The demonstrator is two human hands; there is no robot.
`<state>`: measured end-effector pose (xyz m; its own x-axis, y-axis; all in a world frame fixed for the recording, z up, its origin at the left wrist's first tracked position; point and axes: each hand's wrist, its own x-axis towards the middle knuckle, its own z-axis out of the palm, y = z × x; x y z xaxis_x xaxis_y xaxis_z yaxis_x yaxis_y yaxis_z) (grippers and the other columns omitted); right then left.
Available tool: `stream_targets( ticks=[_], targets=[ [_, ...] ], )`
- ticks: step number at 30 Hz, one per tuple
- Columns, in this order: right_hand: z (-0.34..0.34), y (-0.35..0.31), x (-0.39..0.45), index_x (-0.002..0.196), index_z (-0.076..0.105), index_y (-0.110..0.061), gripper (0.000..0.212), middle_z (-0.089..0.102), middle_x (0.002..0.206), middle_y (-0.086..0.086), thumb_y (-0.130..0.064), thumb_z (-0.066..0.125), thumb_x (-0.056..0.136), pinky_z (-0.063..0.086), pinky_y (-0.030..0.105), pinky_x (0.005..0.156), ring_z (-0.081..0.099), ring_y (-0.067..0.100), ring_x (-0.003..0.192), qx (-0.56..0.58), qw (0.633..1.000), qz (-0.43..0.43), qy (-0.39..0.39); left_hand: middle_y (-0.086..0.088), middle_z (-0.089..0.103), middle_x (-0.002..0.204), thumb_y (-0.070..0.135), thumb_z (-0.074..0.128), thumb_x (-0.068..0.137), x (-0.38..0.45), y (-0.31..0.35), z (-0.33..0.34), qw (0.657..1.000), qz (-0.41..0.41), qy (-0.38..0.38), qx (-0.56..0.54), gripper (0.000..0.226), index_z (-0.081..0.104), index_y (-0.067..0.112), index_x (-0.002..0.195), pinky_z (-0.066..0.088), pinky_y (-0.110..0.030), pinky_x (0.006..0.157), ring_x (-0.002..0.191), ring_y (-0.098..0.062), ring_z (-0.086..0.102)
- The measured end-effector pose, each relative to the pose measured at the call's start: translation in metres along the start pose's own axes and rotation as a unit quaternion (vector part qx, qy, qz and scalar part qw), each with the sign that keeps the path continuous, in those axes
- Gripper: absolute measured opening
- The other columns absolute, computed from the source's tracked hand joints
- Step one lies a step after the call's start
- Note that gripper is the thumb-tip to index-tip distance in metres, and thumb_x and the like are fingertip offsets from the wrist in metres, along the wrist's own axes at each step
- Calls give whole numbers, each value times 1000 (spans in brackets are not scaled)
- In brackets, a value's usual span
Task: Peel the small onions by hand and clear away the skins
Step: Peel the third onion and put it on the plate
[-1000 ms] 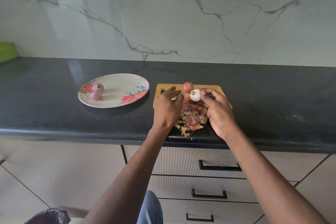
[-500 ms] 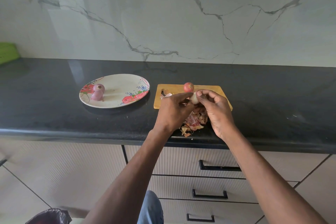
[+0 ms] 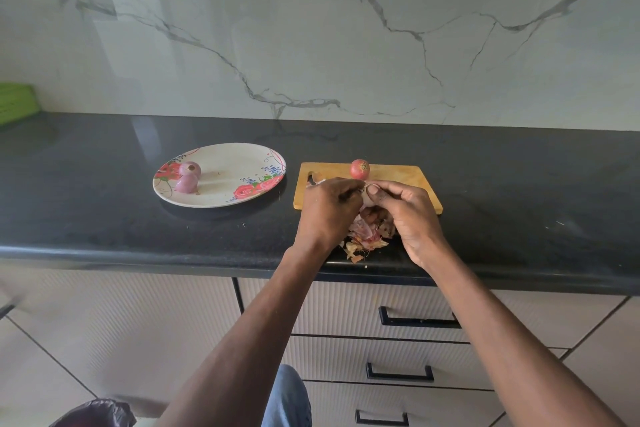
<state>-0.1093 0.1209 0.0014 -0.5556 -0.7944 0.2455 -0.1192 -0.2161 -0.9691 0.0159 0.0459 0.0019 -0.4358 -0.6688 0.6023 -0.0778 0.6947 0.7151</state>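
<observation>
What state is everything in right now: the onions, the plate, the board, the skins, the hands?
Onion in hands: pale, mostly hidden.
Onion on board: unpeeled.
Plate: holds two peeled onions.
Board: flat on counter.
Skins: piled at counter edge.
Left hand: gripping onion.
Right hand: gripping onion.

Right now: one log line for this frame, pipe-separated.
stage: peeling | left hand + right hand: both on pale onion | unpeeled onion on board | two onions on plate | skins on counter
</observation>
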Motion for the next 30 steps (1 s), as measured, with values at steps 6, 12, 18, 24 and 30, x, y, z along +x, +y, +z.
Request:
stream_targets(
  ticks=[6, 12, 18, 24, 30],
  targets=[
    [-3, -1, 4, 98, 66, -10, 15, 73, 101, 22, -15, 52, 103, 58, 34, 67, 71, 27, 81, 105, 992, 62, 16, 1, 61, 70, 4, 58, 92, 4, -9, 3, 996, -70, 42, 34, 17, 75, 0, 90, 56, -47, 71, 62, -22, 62],
    [-2, -1, 4, 103, 70, -11, 24, 74, 99, 16, -17, 47, 106, 57, 38, 74, 69, 25, 84, 128, 989, 74, 14, -13, 75, 110, 8, 50, 101, 5, -4, 3, 996, -43, -6, 79, 33, 69, 11, 128, 49, -16, 82, 94, -21, 69],
    [1, -3, 3, 93, 74, -16, 27, 74, 94, 7, -23, 51, 105, 55, 36, 86, 69, 20, 90, 102, 993, 64, 10, -5, 77, 109, 24, 71, 94, 0, 0, -2, 999, 9, -43, -29, 29, 73, 12, 121, 54, -14, 80, 96, 1, 69],
    [3, -10, -3, 89, 74, -20, 30, 74, 81, 3, -28, 51, 105, 50, 21, 51, 68, 14, 70, 79, 995, 54, 26, -2, 78, 103, 10, 72, 91, 0, 0, -5, 998, 14, -37, -55, 22, 77, 8, 112, 50, -11, 78, 88, 9, 68],
    [4, -7, -3, 82, 75, -22, 35, 67, 75, 13, -34, 51, 105, 34, 26, 44, 53, 30, 66, 2, 999, 40, 35, -2, 78, 101, 9, 71, 91, 0, -1, -3, 999, -7, -31, -41, 25, 76, 9, 115, 48, -7, 75, 83, 14, 66]
  ],
)
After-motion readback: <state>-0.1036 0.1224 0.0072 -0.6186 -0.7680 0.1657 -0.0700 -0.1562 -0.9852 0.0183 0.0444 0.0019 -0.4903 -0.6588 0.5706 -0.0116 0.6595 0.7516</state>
